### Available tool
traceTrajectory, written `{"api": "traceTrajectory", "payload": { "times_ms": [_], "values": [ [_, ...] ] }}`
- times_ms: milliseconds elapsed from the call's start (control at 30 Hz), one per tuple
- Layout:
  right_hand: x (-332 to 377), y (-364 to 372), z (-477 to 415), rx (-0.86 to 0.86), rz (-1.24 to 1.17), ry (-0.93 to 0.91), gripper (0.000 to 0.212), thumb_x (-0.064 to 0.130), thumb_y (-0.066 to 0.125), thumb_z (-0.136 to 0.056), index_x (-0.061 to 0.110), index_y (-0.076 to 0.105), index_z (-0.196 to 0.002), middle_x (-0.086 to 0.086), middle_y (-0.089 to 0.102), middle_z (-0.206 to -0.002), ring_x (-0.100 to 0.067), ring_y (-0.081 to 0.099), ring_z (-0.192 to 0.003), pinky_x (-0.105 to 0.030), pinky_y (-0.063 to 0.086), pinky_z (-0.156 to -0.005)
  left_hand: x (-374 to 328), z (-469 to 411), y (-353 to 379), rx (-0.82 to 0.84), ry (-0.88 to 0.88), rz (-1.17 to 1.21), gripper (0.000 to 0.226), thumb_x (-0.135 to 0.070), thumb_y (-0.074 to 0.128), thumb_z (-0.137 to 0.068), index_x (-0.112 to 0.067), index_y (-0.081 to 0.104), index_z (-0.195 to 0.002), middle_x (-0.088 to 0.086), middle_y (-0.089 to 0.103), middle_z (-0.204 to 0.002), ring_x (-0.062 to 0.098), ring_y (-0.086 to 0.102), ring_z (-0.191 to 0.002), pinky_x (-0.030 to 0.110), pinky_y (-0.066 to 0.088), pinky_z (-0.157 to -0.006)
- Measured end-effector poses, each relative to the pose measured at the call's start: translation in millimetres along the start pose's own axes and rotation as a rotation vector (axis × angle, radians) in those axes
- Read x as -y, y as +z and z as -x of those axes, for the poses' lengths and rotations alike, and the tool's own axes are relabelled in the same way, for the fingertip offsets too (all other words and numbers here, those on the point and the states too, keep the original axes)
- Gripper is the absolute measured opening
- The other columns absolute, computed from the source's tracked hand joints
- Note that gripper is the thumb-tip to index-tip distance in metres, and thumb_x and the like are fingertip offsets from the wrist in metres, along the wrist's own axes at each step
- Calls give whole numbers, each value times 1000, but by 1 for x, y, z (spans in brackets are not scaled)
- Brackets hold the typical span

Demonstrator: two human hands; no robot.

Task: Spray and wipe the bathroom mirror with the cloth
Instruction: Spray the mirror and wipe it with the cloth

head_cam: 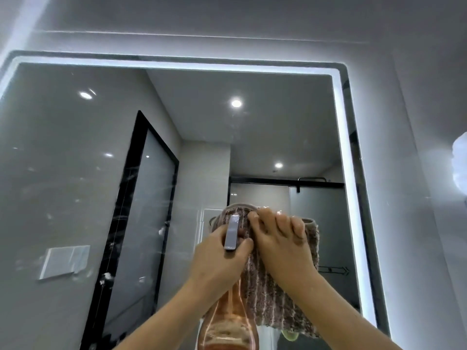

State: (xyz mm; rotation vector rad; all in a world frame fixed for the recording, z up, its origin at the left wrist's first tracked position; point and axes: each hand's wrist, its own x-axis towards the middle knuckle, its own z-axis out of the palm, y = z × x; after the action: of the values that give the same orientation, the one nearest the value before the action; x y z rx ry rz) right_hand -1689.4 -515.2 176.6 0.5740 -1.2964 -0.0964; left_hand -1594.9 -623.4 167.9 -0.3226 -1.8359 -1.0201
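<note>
A large bathroom mirror (63, 152) with a lit white border fills the view; wet streaks and droplets mark its left half. My left hand (217, 258) grips the neck of a clear orange-brown spray bottle (228, 327), whose grey trigger head (232, 231) points up at the glass. My right hand (280, 243) presses a brownish ribbed cloth (273, 299) flat against the mirror, fingers spread over its top edge. The cloth hangs down behind both hands.
The mirror's glowing frame edge (346, 173) runs down the right, with grey wall beyond it. A white object (460, 162) sticks in at the far right edge. Reflected in the glass are a black-framed door, ceiling spotlights and a shower screen.
</note>
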Motion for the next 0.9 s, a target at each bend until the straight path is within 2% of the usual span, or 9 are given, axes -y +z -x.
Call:
{"api": "traceTrajectory", "payload": {
  "times_ms": [100,200,333,433,500,600,733,800,900],
  "values": [
    [7,-7,15,43,90,-3,39,17,63,-67,10,65,-105,-2,64,-89,-20,38,-85,-30,29,-73,1,2,1,-33,-24,-2,15,-23,57,-85,-19,55,-70,-4,59,-67,7,52,-60,5,39,-51],
    [11,-6,28,136,12,95,61,22,81,-55,7,64,-111,-7,66,-95,-22,41,-91,-32,29,-75,1,4,2,-47,-37,-14,19,-24,57,-85,-21,53,-67,-7,58,-64,6,52,-59,6,37,-49],
    [19,-7,41,290,-95,245,82,32,83,-55,10,48,-126,-11,53,-122,-26,41,-112,-35,29,-88,0,5,2,-35,-39,19,14,-23,56,-86,-18,59,-73,-6,58,-63,7,51,-57,5,37,-47],
    [23,-10,47,421,-146,288,76,44,58,-81,15,27,-145,-9,29,-151,-37,9,-140,-48,12,-112,2,8,1,-16,-22,49,15,-22,56,-87,-9,63,-84,-1,59,-63,12,52,-57,9,38,-46],
    [26,-10,46,434,-157,333,65,48,30,-92,21,12,-148,-3,10,-156,-33,-10,-142,-48,-1,-114,4,13,-1,-4,-2,43,14,-21,56,-87,-8,62,-86,0,58,-62,8,52,-52,10,37,-45],
    [33,-12,42,402,-203,439,70,62,21,-89,20,16,-145,-5,19,-151,-31,7,-140,-42,-1,-112,12,27,-8,-23,-15,63,10,-21,58,-86,-12,62,-84,-4,56,-57,1,50,-46,10,37,-43],
    [40,-9,41,410,-193,445,77,72,6,-83,26,3,-145,0,1,-153,-27,-11,-141,-45,-12,-110,30,46,-26,-114,-124,174,11,-31,58,-86,-23,65,-85,7,67,-69,26,65,-67,39,56,-66],
    [42,-7,38,414,-196,448,77,73,5,-82,28,-1,-144,3,-7,-152,-22,-19,-140,-43,-16,-110,37,50,-35,-138,-160,148,14,-32,57,-87,-30,66,-76,10,72,-79,30,68,-78,49,55,-77],
    [44,-7,32,440,-210,409,76,72,9,-79,32,-7,-142,7,-15,-151,-19,-26,-137,-42,-20,-109,45,48,-48,-199,-221,152,32,-29,53,-88,-44,61,-61,8,69,-68,30,62,-64,47,52,-65]
  ]
}}
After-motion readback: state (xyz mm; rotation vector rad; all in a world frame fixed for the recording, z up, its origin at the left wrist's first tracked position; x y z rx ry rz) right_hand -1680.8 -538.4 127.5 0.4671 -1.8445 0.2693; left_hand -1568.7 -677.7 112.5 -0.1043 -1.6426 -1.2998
